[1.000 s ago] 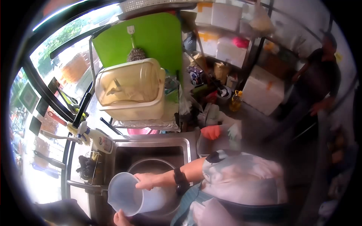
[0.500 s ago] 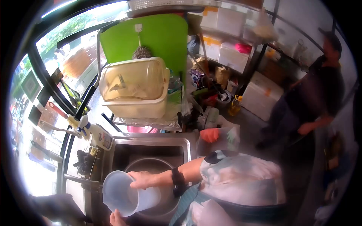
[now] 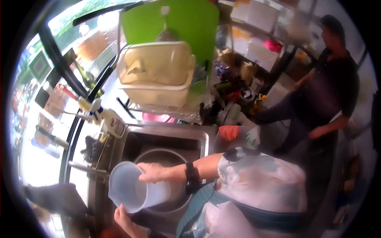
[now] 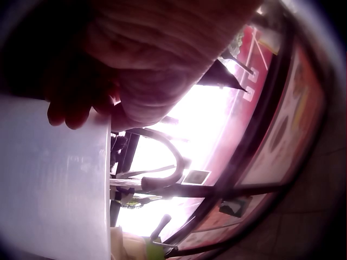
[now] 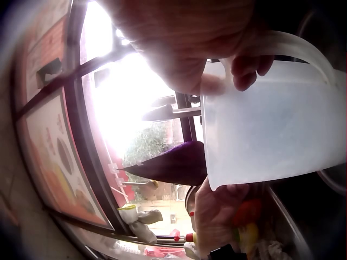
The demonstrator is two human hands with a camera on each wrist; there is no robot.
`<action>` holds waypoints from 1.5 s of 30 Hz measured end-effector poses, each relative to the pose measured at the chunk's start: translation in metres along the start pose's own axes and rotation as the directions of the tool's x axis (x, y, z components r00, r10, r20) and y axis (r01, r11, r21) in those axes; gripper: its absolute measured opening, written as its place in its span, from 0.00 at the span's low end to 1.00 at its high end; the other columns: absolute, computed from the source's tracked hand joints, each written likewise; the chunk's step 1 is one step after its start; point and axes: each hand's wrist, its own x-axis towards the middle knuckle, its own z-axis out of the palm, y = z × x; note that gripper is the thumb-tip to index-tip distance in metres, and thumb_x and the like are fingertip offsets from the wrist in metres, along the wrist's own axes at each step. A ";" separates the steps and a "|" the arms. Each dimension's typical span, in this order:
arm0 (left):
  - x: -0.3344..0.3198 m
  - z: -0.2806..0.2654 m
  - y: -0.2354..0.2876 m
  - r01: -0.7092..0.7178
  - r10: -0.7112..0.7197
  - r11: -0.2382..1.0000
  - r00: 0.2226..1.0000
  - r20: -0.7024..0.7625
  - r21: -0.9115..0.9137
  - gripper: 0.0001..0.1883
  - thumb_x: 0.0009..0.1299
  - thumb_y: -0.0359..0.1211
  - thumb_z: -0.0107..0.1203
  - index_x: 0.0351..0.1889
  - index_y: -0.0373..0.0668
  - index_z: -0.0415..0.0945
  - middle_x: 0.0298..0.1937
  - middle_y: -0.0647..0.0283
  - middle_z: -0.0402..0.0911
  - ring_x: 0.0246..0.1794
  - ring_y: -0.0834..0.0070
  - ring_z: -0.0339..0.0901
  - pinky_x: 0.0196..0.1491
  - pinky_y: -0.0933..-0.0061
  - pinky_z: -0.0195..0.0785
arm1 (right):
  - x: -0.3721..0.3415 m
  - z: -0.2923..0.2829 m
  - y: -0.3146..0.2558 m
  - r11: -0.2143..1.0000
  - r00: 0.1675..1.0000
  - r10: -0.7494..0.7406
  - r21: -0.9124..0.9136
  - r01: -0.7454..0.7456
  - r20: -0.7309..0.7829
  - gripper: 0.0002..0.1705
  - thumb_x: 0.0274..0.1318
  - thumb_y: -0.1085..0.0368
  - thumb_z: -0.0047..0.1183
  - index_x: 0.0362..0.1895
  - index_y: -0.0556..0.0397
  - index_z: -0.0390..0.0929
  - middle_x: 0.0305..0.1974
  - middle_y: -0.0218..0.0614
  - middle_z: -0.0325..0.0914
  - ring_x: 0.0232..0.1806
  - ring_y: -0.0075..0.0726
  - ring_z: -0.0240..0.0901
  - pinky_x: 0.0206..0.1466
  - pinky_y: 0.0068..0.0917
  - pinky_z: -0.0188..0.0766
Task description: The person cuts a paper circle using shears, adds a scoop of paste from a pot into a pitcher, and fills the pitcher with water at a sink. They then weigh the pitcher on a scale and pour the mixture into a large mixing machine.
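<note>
Plastic jug (image 3: 156, 197) — tilted between fingers, above metal basin (image 3: 174, 162). Right hand (image 3: 154, 173): fingers grasping handle (image 5: 309, 51). Left hand (image 3: 124, 218): fingers pinching rim (image 3: 112, 198). Tilt little changed since last second — handling seemingly no further along.

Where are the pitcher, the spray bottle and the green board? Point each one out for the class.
Pitcher (image 5: 274, 123): right wrist view, on its outer side wall.
Spray bottle (image 3: 114, 123): head view, on its white body.
Green board (image 3: 192, 28): head view, on its flat front face.

Within 1 second the person in dark clothes (image 3: 334, 85) has stepped partly before the low white box (image 3: 279, 88).
</note>
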 end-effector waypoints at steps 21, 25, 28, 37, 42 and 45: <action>0.149 -0.047 -0.026 0.084 -0.080 0.976 0.996 -0.027 0.203 0.29 0.67 0.38 0.49 0.64 0.42 0.54 0.60 0.59 0.64 0.51 0.72 0.69 0.48 0.70 0.65 | 0.013 0.001 -0.009 0.984 0.998 0.054 0.170 -0.048 -0.030 0.30 0.40 0.65 0.48 0.54 0.56 0.67 0.23 0.29 0.68 0.15 0.18 0.59 0.18 0.17 0.54; 0.155 -0.040 -0.011 0.109 -0.117 0.982 0.992 0.039 0.151 0.29 0.65 0.37 0.49 0.64 0.43 0.54 0.60 0.60 0.64 0.57 0.68 0.64 0.57 0.62 0.57 | 0.014 -0.001 -0.009 0.979 0.997 0.067 0.197 -0.061 -0.028 0.30 0.40 0.66 0.47 0.54 0.57 0.66 0.23 0.29 0.68 0.16 0.18 0.59 0.18 0.17 0.54; 0.168 -0.044 -0.014 0.113 -0.121 0.985 0.991 0.056 0.127 0.29 0.66 0.37 0.49 0.64 0.42 0.54 0.57 0.61 0.67 0.58 0.69 0.63 0.57 0.62 0.57 | 0.013 -0.002 -0.011 0.980 0.996 0.078 0.189 -0.068 -0.043 0.30 0.40 0.66 0.47 0.54 0.57 0.66 0.23 0.29 0.68 0.16 0.18 0.59 0.18 0.17 0.54; 0.167 -0.043 -0.011 -0.013 0.046 0.985 0.981 0.191 -0.172 0.17 0.55 0.33 0.52 0.45 0.42 0.73 0.35 0.68 0.76 0.31 0.79 0.73 0.33 0.80 0.67 | 0.040 0.001 0.029 0.946 0.999 0.003 0.324 0.009 -0.036 0.31 0.38 0.69 0.49 0.54 0.57 0.67 0.25 0.30 0.70 0.15 0.20 0.61 0.17 0.21 0.60; 0.169 -0.050 -0.016 0.114 -0.110 0.993 0.989 0.097 -0.036 0.18 0.59 0.33 0.50 0.50 0.48 0.70 0.47 0.69 0.73 0.49 0.75 0.68 0.48 0.65 0.61 | 0.039 0.002 0.014 0.971 0.999 0.034 0.238 -0.036 0.014 0.31 0.38 0.68 0.49 0.54 0.54 0.67 0.25 0.32 0.70 0.15 0.21 0.61 0.16 0.21 0.58; 0.167 -0.051 -0.010 0.084 -0.082 0.996 0.986 0.146 -0.007 0.19 0.62 0.34 0.51 0.52 0.46 0.69 0.49 0.68 0.73 0.52 0.74 0.67 0.52 0.63 0.59 | 0.041 -0.001 0.014 0.964 0.999 0.036 0.263 -0.042 0.026 0.29 0.38 0.68 0.49 0.52 0.54 0.68 0.24 0.31 0.69 0.15 0.21 0.61 0.16 0.20 0.58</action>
